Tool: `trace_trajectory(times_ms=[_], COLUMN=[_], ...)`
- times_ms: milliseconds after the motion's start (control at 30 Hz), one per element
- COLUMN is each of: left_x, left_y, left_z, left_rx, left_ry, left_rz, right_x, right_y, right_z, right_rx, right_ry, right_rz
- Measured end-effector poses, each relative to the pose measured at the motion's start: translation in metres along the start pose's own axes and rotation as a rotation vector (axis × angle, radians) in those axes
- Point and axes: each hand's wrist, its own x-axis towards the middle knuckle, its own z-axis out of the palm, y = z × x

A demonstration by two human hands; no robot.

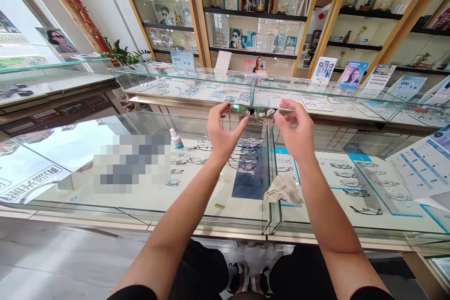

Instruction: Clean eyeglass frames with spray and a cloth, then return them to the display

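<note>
Both my hands are raised over the glass display counter, with a pair of eyeglasses (260,112) stretched between them. My left hand (222,133) pinches the glasses at their left end, its thumb below the lens. At the right end, my right hand (297,131) has its fingers bent and closed on the frame, beside a small whitish patch. The lenses show green reflections. Below my right hand a crumpled beige cloth (282,191) lies on the counter glass. A small white spray bottle (176,139) stands upright left of my left hand.
Rows of eyeglass frames (246,165) show in the glass counter (204,213) below me. A leaflet (427,164) stands at the right. Another glass showcase (197,77) runs across behind, with several cards on top. Shelves (255,14) with framed pictures line the wall.
</note>
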Motion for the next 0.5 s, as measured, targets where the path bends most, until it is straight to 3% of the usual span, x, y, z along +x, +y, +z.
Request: trace_trajectory(times_ms=[133,267,500], left_x=[-0.037,-0.063,-0.079], left_y=[-0.028,-0.045,-0.051], left_z=[-0.003,0.001,0.005], left_rx=[0.054,0.057,0.049], left_ry=[-0.008,-0.003,-0.084], left_rz=[0.045,0.086,0.085], right_x=[-0.019,-0.04,-0.056], right_y=[0.05,0.091,0.112], right_z=[0.013,0.026,0.036], right_rx=[0.194,0.337,0.413], right_ry=[0.01,-0.073,-0.173], right_rz=[0.231,0.399,0.451])
